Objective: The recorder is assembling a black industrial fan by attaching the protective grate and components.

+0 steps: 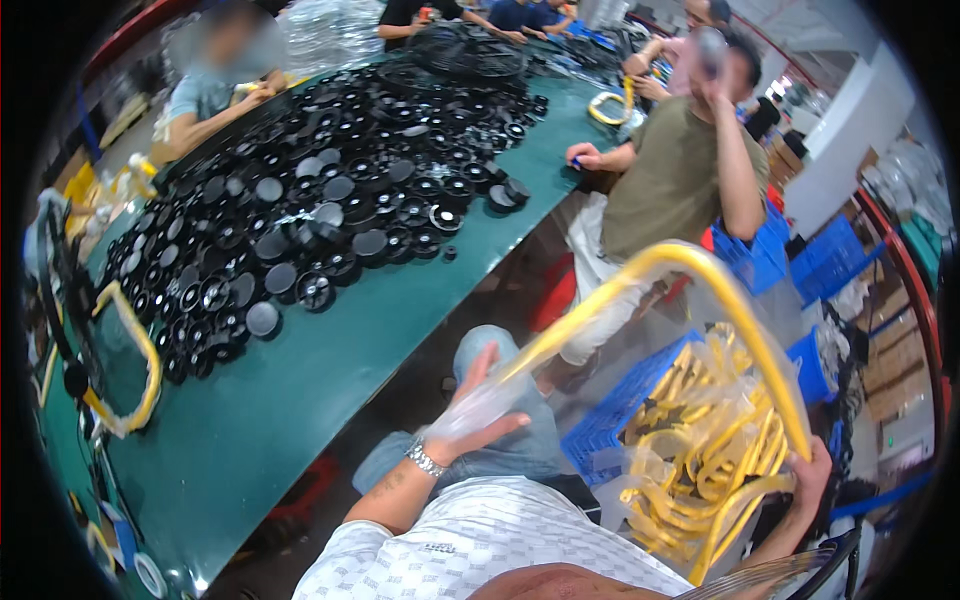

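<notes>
Ahead and to the left of the person's left hand (464,415), a green-topped table (300,400) bears a broad heap of round black parts (310,225), with larger black pieces (468,52) farthest from that hand and a bent yellow tube (154,366) well to its left.

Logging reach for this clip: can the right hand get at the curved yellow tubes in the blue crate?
Probably yes: the right hand is beside the crated tubes, though holding a raised yellow tube could hinder it.
</notes>
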The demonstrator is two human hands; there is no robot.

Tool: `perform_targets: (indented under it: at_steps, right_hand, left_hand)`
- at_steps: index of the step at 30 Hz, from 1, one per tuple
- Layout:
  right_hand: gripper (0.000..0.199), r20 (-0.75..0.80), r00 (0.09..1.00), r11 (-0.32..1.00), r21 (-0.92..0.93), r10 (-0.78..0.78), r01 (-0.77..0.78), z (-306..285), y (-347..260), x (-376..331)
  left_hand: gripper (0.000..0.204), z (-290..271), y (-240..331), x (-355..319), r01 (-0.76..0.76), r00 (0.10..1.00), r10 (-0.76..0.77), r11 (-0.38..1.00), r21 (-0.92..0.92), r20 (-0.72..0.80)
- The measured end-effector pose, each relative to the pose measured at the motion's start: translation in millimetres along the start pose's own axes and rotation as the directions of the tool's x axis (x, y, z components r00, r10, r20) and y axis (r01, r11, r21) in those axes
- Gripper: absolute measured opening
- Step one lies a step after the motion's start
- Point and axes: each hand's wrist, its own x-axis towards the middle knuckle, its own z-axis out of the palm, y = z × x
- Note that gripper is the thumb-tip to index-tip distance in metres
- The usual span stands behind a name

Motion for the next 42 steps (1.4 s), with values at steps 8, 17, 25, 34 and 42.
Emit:
perform_targets:
  at_steps: [8, 17, 25, 34, 42]
  right_hand:
    - [0.041, 0.528, 0.797, 0.917, -0.082, -0.293, 0.391, 198, -88, 169]
    - [0.041, 0.862, -0.116, 0.395, 0.34, -0.493, 0.854, 502, -257, 202]
    - [0.056, 0.922, -0.071, 0.92, 0.385, -0.381, 0.071, 585, -297, 170]
    - [0.048, 0.507, 0.562, 0.428, 0.86, -0.654, -0.279, 538, -238, 127]
    - [0.027, 0.188, 0.667, 0.633, 0.57, -0.721, 0.524, 581, -177, 125]
  left_hand:
    - [0.054, -90, 39, -67, -0.405, 0.724, 0.462, 0.886, 0.227, -0.512]
    - [0.034, -100, 111, -190, -0.03, 0.299, 0.372, 0.924, 0.381, -0.879]
    - [0.026, -171, 152, -236, 0.189, -0.083, 0.008, 0.982, -0.008, -0.996]
    - [0.029, -237, 130, -192, 0.288, -0.044, -0.139, 0.946, -0.146, -0.989]
    - [0.025, -254, 91, -184, 0.259, 0.046, -0.065, 0.965, -0.051, -0.997]
